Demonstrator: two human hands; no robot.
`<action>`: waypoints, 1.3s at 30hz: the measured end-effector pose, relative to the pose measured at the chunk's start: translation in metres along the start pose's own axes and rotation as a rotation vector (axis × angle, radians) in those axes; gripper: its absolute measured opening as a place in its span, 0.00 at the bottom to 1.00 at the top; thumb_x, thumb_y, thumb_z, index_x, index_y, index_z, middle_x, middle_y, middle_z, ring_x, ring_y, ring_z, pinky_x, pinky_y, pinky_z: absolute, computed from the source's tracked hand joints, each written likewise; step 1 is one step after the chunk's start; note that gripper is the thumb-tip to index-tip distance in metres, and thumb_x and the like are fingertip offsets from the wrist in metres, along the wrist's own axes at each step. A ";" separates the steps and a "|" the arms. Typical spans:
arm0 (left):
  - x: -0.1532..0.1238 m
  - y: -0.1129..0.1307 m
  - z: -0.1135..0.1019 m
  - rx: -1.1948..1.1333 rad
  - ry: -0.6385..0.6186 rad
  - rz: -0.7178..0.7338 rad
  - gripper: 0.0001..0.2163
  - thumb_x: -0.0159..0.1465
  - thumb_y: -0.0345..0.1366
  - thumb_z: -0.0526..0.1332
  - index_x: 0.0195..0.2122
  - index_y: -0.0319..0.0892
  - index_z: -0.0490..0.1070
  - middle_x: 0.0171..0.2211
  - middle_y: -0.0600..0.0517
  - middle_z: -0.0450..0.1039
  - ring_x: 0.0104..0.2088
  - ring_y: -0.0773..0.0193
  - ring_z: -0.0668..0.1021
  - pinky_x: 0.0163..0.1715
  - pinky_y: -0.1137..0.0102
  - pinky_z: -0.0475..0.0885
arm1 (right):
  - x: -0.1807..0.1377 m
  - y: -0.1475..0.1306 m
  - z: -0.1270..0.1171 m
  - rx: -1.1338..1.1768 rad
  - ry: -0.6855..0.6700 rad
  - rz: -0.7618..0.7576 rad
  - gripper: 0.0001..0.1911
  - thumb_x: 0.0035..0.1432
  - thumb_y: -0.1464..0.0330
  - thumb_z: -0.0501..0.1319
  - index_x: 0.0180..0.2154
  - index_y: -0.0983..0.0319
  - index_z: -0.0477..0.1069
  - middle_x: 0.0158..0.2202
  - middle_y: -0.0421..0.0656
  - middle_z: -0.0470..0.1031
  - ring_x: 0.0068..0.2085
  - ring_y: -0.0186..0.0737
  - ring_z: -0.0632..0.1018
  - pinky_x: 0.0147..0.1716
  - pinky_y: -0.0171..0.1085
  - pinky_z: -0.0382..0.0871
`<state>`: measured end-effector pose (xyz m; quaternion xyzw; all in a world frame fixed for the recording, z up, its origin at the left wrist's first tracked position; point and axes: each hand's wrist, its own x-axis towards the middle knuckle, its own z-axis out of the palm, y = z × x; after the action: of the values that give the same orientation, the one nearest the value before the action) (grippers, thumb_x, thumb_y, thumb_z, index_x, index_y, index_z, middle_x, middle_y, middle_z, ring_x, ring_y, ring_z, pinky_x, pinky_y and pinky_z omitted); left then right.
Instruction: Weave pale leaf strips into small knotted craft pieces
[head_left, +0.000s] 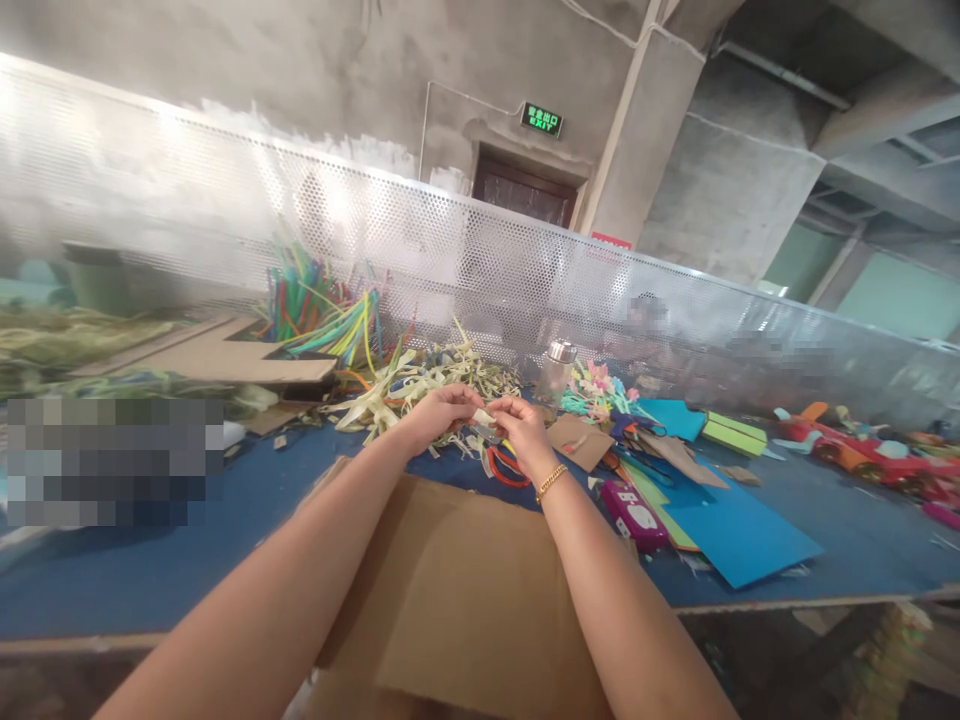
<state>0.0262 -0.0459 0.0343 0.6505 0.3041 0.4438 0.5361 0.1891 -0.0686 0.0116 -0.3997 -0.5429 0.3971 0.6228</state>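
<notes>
Both of my hands meet over the far part of the cardboard sheet, fingers pinched around a small pale strip (486,417) that looks like dried corn husk. My left hand (444,413) grips its left end. At its right end are the closed fingertips of my right hand (523,430), with a gold bracelet on the wrist. Just behind them lies a heap of pale husk strips (390,390). A brown cardboard sheet (472,590) spreads below my forearms. Orange-red loops (504,468), perhaps scissor handles, sit beneath my right hand.
A blue-topped table (255,550) carries blue paper sheets (739,525), a purple box (632,515), a lidded clear jar (556,370) and paper flowers (600,385). Colourful pipe cleaners (330,315) stand at back left. Red toy vehicles (847,445) sit right. A perforated metal screen (420,240) runs behind.
</notes>
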 end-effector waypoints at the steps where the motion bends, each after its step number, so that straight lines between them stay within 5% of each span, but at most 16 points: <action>1: 0.000 0.001 0.000 0.009 0.000 -0.005 0.06 0.50 0.31 0.62 0.31 0.40 0.71 0.20 0.57 0.67 0.20 0.73 0.68 0.19 0.77 0.55 | 0.000 0.000 0.000 0.001 -0.001 -0.003 0.07 0.42 0.66 0.64 0.27 0.60 0.73 0.25 0.37 0.73 0.26 0.32 0.72 0.25 0.31 0.63; 10: 0.006 -0.008 -0.001 0.210 0.031 0.170 0.14 0.47 0.41 0.69 0.30 0.40 0.71 0.22 0.56 0.70 0.25 0.68 0.72 0.26 0.73 0.64 | 0.000 0.003 -0.002 -0.274 0.018 -0.212 0.09 0.46 0.63 0.65 0.29 0.61 0.73 0.27 0.40 0.75 0.30 0.37 0.74 0.32 0.36 0.69; 17: 0.009 -0.011 -0.003 0.287 0.041 0.149 0.11 0.51 0.43 0.66 0.27 0.41 0.71 0.20 0.56 0.69 0.23 0.68 0.72 0.24 0.73 0.64 | 0.000 0.003 -0.003 -0.263 0.029 -0.202 0.12 0.45 0.62 0.67 0.32 0.61 0.73 0.30 0.43 0.76 0.31 0.37 0.76 0.33 0.36 0.71; 23: 0.002 -0.001 0.004 0.112 0.039 0.071 0.10 0.52 0.40 0.66 0.29 0.41 0.69 0.21 0.56 0.71 0.23 0.69 0.73 0.20 0.76 0.59 | -0.003 0.000 0.000 -0.161 -0.003 -0.133 0.11 0.47 0.60 0.65 0.30 0.59 0.69 0.22 0.37 0.72 0.24 0.35 0.74 0.26 0.34 0.68; 33: 0.005 -0.004 -0.001 -0.117 0.025 -0.024 0.08 0.51 0.36 0.64 0.32 0.40 0.71 0.23 0.52 0.72 0.26 0.68 0.75 0.22 0.76 0.61 | -0.005 -0.007 0.003 -0.055 0.011 -0.133 0.06 0.46 0.65 0.63 0.28 0.59 0.70 0.25 0.37 0.72 0.27 0.34 0.73 0.31 0.34 0.68; 39: 0.004 -0.005 -0.001 0.112 0.030 0.142 0.12 0.49 0.40 0.68 0.31 0.40 0.71 0.24 0.54 0.72 0.25 0.68 0.73 0.26 0.74 0.64 | -0.001 0.000 0.000 -0.193 0.030 -0.194 0.11 0.45 0.61 0.65 0.30 0.61 0.71 0.26 0.39 0.73 0.28 0.35 0.73 0.32 0.35 0.69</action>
<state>0.0277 -0.0406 0.0304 0.6927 0.2895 0.4729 0.4612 0.1894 -0.0694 0.0112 -0.4092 -0.6052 0.2749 0.6251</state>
